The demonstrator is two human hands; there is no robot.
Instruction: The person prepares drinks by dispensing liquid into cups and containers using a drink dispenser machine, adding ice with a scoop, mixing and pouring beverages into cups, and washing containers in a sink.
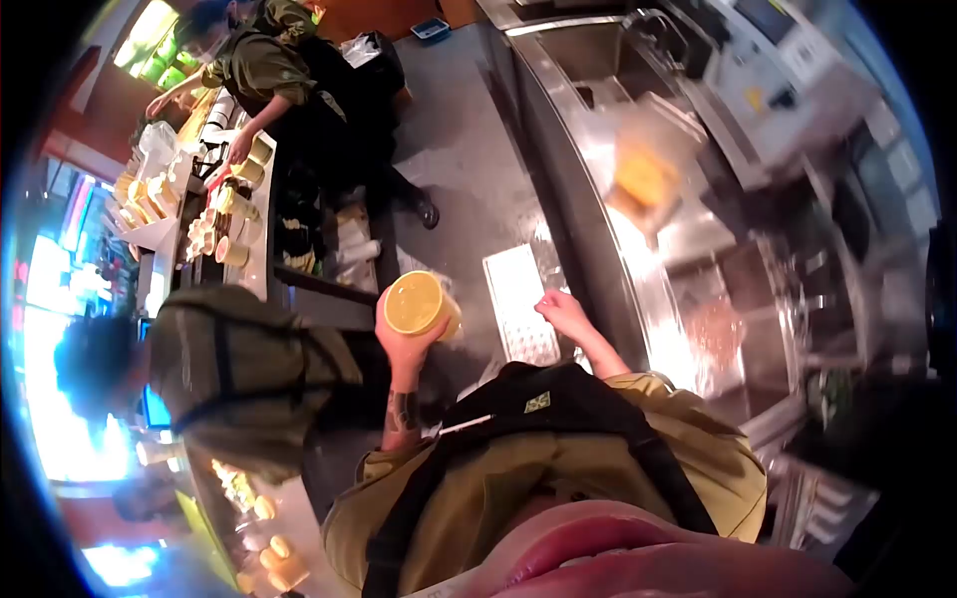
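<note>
My left hand [401, 344] is wrapped round the side of a yellow paper tub [415, 304], held out in front of my body. The tub's round mouth faces up toward me, and its inside looks pale yellow; I cannot tell whether it holds anything. To the right, my right hand [566, 315] hangs in the air with its fingers curled in. Nothing shows between those fingers. Beneath it and a little left, a white rectangular panel [518, 299] with a dotted surface appears low down by the floor.
A steel counter with a sink [598, 55] runs along my right, with a blurred yellow-orange container [646, 179] on it. Close on my left stands a co-worker [249, 369]. Another person [264, 80] reaches over a counter holding several tubs [232, 251].
</note>
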